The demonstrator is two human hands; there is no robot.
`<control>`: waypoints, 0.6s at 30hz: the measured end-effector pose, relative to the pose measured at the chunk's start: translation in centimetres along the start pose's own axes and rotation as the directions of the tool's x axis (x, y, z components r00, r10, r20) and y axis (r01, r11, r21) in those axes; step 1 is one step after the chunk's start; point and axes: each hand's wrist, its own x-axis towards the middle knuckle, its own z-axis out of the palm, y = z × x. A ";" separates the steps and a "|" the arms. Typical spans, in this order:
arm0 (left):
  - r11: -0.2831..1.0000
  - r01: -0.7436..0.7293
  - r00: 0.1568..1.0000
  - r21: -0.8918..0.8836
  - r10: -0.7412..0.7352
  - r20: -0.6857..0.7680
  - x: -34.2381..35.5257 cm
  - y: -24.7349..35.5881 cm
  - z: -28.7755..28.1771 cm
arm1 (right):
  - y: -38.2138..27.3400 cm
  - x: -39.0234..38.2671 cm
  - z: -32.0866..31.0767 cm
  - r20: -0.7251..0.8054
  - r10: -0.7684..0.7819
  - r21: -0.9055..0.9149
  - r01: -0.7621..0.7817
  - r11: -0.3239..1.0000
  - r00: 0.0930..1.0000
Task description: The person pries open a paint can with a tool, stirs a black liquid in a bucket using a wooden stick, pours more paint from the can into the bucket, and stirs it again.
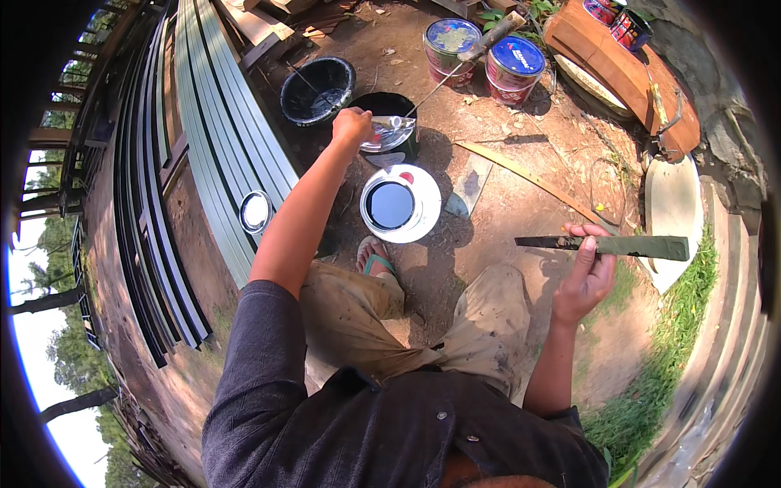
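My left hand (352,128) reaches forward with its fingers closed around a clear plastic bottle (387,135). The bottle lies on its side over the mouth of a dark bucket (407,153). Nearer to me, a white pail (426,210) holds a dark, glossy liquid that looks like paint. Out to the right, my right hand (587,272) grips a flat dark-green stick (643,246) between thumb and fingers. The stick is level, and its left end is blackened and narrower.
A black basin (306,116) stands beyond the dark bucket. Two blue-lidded pails (519,57) sit at the back, a paint roller (500,34) resting near them. Long metal profiles (236,122) lie at left with a small round lid (256,211). A yellow strip (521,175) lies on the ground.
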 end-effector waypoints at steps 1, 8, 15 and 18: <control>1.000 -0.013 0.999 -0.021 0.012 -0.048 0.6 -0.3 -0.4 | 0.2 0.1 0.1 0.003 -0.002 0.020 0.002 1.000 1.000; 0.967 -0.189 0.976 0.173 0.204 -0.078 -2.2 3.4 -1.7 | 1.3 0.4 -1.3 -0.010 -0.007 0.004 0.007 1.000 1.000; 0.710 -0.619 0.785 0.336 0.567 0.250 -2.5 6.3 -2.6 | 1.4 0.8 -2.5 -0.060 0.011 0.030 -0.009 1.000 0.998; 0.593 -0.750 0.659 0.292 0.642 0.390 -1.2 7.0 -3.9 | 0.3 1.0 -3.1 -0.101 0.022 -0.009 -0.023 1.000 0.995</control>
